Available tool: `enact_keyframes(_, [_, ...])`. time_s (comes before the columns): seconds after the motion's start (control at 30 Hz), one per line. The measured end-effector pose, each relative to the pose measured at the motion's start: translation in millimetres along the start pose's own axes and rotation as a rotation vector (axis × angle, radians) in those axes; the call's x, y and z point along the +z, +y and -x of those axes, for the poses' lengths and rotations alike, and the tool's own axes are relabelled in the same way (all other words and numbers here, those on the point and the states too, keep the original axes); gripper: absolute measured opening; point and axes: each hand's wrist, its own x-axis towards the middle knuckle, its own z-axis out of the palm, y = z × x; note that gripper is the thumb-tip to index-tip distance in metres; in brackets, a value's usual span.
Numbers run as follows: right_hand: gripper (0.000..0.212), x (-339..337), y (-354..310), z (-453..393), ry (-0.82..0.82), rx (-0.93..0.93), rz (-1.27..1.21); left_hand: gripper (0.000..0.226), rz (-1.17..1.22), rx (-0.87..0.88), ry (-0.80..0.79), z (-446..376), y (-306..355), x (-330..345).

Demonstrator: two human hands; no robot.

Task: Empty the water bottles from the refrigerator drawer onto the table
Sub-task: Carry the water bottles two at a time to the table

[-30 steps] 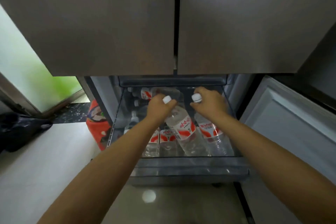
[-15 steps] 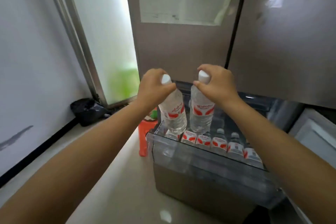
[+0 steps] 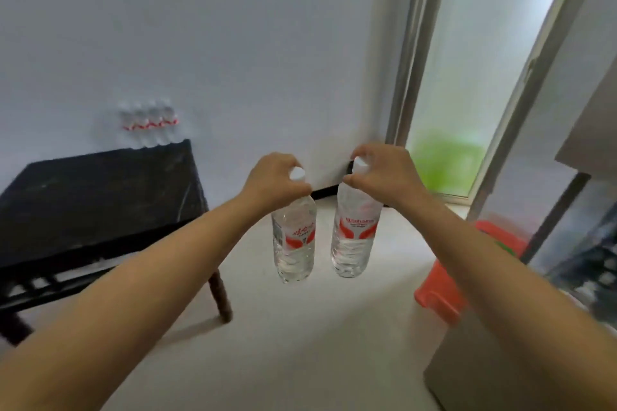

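Observation:
My left hand grips one clear water bottle by its white-capped neck. My right hand holds a second water bottle the same way. Both bottles have red and white labels and hang upright above the pale floor, side by side in the middle of the view. A black table stands to the left against the wall. Several blurred water bottles stand in a row at its far edge. The refrigerator drawer shows only as a blurred dark corner at the right edge.
A red plastic stool stands on the floor at the right, beside the refrigerator drawer. A frosted glass door with a grey frame fills the upper right. A white wall runs behind the table.
I have turned left, away from the refrigerator and toward the table. Both bottles have left the drawer and now hang from my hands over the floor.

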Motion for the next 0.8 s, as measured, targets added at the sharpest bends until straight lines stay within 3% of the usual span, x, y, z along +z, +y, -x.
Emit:
enact_keyframes(0.47, [0.033,214,-268,-121,-0.358,-0.239,-0.124,0.029,-0.184,-0.334,0.078,21,-294,-194])
enact_keyframes(0.7, [0.030,302,-361,-194,-0.454,-0.331,-0.125,0.030,-0.198,-0.462,0.092,-9,-418,-244])
enact_keyframes(0.8, [0.031,346,-393,-235,-0.479,-0.349,-0.120,0.031,-0.242,-0.491,0.022,-34,-472,-254])
